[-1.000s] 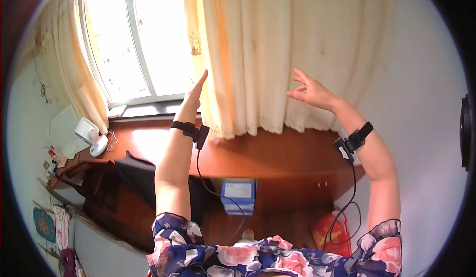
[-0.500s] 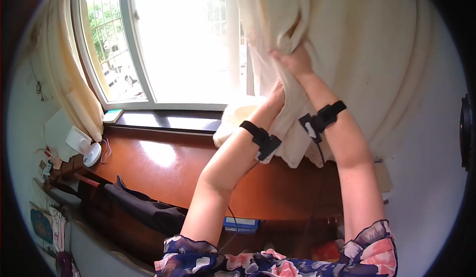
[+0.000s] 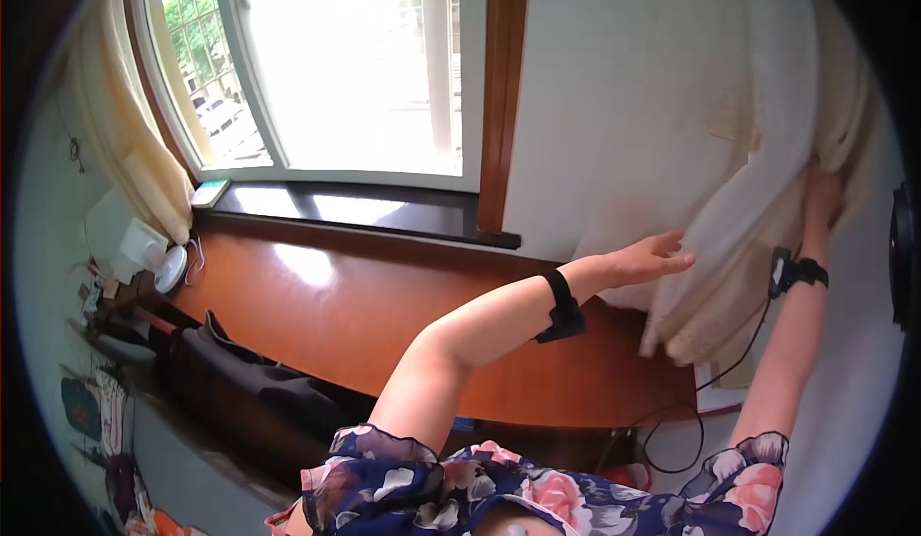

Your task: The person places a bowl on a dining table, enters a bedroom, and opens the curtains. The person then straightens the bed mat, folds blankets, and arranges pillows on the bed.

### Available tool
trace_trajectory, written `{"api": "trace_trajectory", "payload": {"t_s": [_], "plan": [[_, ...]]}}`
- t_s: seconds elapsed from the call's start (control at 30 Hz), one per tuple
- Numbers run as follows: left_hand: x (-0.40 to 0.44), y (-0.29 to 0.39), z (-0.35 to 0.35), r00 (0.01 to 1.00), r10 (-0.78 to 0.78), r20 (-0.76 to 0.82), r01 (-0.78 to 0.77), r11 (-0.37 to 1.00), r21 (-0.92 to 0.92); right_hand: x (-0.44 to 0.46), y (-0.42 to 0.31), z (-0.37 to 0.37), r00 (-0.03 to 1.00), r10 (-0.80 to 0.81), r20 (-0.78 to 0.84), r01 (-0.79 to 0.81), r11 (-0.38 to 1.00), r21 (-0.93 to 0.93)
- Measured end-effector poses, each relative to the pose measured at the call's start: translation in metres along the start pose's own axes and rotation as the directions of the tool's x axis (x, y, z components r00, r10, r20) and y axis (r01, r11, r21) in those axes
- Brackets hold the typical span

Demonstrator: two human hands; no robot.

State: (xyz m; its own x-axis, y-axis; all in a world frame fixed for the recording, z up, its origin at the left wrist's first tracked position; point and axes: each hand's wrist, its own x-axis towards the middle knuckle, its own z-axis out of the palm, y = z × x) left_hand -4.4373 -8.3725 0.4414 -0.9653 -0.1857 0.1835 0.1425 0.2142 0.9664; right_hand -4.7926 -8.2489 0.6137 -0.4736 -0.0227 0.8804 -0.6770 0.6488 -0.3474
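A cream curtain hangs gathered in folds at the right of the head view, its lower edge over the right end of the wooden desk. My right hand is high at the far right, closed on the bunched curtain; folds partly cover its fingers. My left hand reaches over the desk with its fingers apart, beside the curtain's left edge, holding nothing. Each forearm wears a black strap with a small box.
The bright window has a dark sill with a small book on it. Another curtain hangs at left. A white lamp-like object stands on the desk's left end. Dark cloth drapes over a chair; a cable loops at lower right.
The curtain has been drawn to the right, uncovering the wooden window frame and wall. My right hand moved right with it. My left hand has let go and lies open.
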Motion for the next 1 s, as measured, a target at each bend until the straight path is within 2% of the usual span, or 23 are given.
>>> {"api": "trace_trajectory", "payload": {"t_s": [0.03, 0.13, 0.27, 0.3, 0.37, 0.47, 0.6, 0.67, 0.8, 0.9, 0.97, 1.0], "plan": [[0.001, -0.012, -0.006, 1.0, -0.014, -0.007, 0.014, 1.0, 0.021, -0.005, 0.002, 0.011, 1.0, -0.011, 0.019, 0.011, 1.0, 0.009], [-0.005, -0.026, -0.017, 0.997, -0.016, -0.073, 0.015, 1.0, -0.011, -0.013, -0.003, 0.025, 0.986, 0.116, 0.122, -0.104, 0.99, -0.1], [-0.03, -0.032, -0.029, 0.983, -0.05, -0.178, 0.025, 0.99, -0.139, -0.029, -0.031, 0.042, 0.994, -0.054, 0.099, 0.032, 0.977, 0.209], [-0.049, -0.024, -0.027, 0.961, -0.069, -0.266, 0.054, 0.997, -0.063, -0.033, -0.037, 0.047, 0.992, -0.089, 0.095, 0.059, 0.958, 0.282], [-0.078, -0.035, -0.029, 0.953, 0.009, -0.303, -0.03, 0.997, -0.066, -0.04, -0.051, 0.052, 0.989, -0.126, 0.083, 0.083, 0.915, 0.395], [-0.138, -0.037, -0.025, 0.941, -0.005, -0.339, -0.035, 0.993, -0.11, -0.047, -0.068, 0.048, 0.985, -0.159, 0.063, 0.107, 0.861, 0.497], [-0.233, -0.029, -0.022, 0.889, -0.078, -0.451, 0.052, 0.996, -0.07, -0.064, -0.097, 0.032, 0.979, -0.197, 0.044, 0.135, 0.8, 0.584], [-0.282, -0.019, -0.02, 0.869, -0.115, -0.481, 0.079, 0.992, -0.095, -0.069, -0.107, 0.019, 0.973, -0.224, 0.06, 0.154, 0.817, 0.556], [-0.381, -0.017, -0.018, 0.819, -0.079, -0.569, 0.019, 0.994, -0.11, -0.094, -0.116, 0.019, 0.96, -0.122, -0.253, 0.217, 0.893, 0.393], [-0.464, -0.007, -0.018, 0.761, -0.108, -0.639, 0.031, 0.991, -0.13, -0.156, -0.181, -0.055, 0.903, -0.224, -0.367, 0.406, 0.723, 0.559], [-0.518, 0.0, -0.018, 0.729, -0.096, -0.677, -0.023, 0.986, -0.165, -0.227, -0.239, -0.108, 0.873, -0.379, -0.305, 0.475, 0.527, 0.704], [-0.545, -0.004, -0.017, 0.708, -0.096, -0.7, -0.078, 0.974, -0.213, -0.268, -0.269, -0.127, 0.856, -0.469, -0.217, 0.436, 0.43, 0.791]]}}
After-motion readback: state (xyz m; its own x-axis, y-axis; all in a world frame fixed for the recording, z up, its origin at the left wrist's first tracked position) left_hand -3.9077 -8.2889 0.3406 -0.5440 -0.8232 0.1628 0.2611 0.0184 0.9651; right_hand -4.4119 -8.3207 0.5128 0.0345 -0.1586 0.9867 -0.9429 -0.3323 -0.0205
